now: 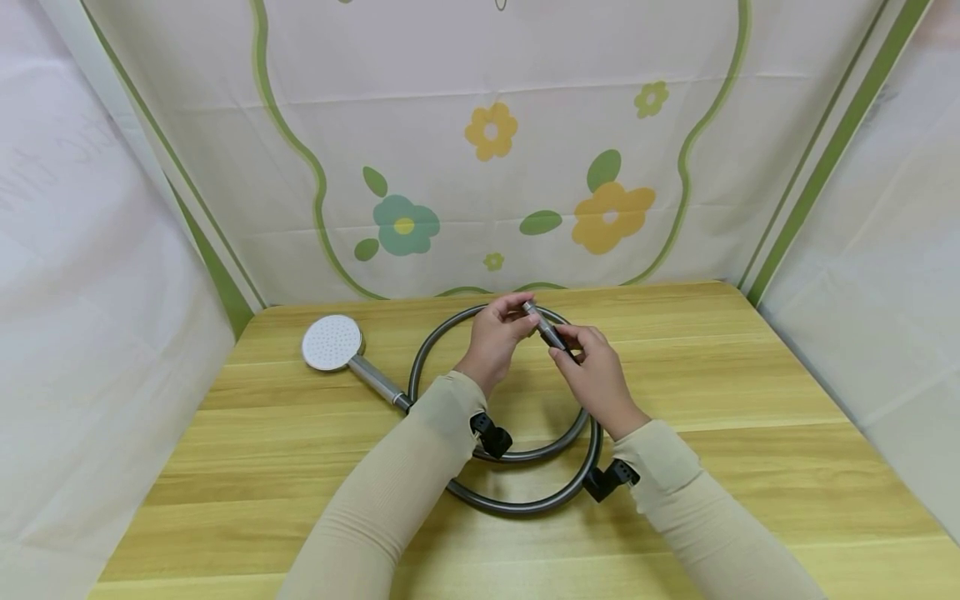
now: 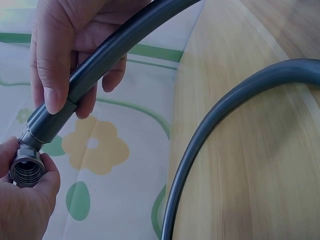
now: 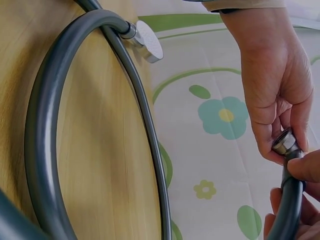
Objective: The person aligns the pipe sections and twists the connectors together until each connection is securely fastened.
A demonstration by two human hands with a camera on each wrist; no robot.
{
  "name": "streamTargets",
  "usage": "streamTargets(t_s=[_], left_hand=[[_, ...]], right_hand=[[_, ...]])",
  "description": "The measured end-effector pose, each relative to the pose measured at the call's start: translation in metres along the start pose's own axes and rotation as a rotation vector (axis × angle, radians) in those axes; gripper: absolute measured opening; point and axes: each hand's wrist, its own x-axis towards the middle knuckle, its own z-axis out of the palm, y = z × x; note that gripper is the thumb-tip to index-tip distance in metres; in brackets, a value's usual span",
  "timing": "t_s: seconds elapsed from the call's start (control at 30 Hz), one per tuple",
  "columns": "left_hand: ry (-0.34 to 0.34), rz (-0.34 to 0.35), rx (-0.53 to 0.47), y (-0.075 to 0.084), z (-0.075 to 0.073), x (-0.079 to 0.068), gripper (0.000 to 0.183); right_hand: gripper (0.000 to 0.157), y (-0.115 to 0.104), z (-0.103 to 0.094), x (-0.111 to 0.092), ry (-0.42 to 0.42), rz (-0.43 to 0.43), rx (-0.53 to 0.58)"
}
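A dark grey shower hose (image 1: 525,505) lies in loops on the table, its free end raised above the wood. With thumb and fingers, my left hand (image 1: 491,342) pinches the silver threaded nut (image 2: 27,167) at that end; the nut's open mouth shows in the left wrist view. My right hand (image 1: 600,379) grips the hose just behind it, around the dark sleeve (image 2: 47,122). At the left, a shower head (image 1: 332,342) with a white round face and grey handle (image 1: 375,379) lies on the table, joined to the hose's other end.
The wooden table (image 1: 750,392) is bounded by a floral fabric wall (image 1: 450,175) at the back and pale fabric at both sides. Black camera mounts (image 1: 492,436) are on both wrists, close to the hose loops.
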Motion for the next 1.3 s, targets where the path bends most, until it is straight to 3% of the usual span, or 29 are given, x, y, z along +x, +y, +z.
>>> streamTargets(t_s=[0.37,1.3], left_hand=[[-0.013,0.005,0.008,0.0028,-0.0007,-0.0023,0.036],[-0.001,0.009,0.004,0.0010,-0.0033,-0.0027,0.035]], right_hand=[[0.036,-0.0019,-0.0010,0.0016,-0.029,0.021,0.051],[0.038,-0.0069,-0.0018,0.0026,-0.086,0.052,0.041]])
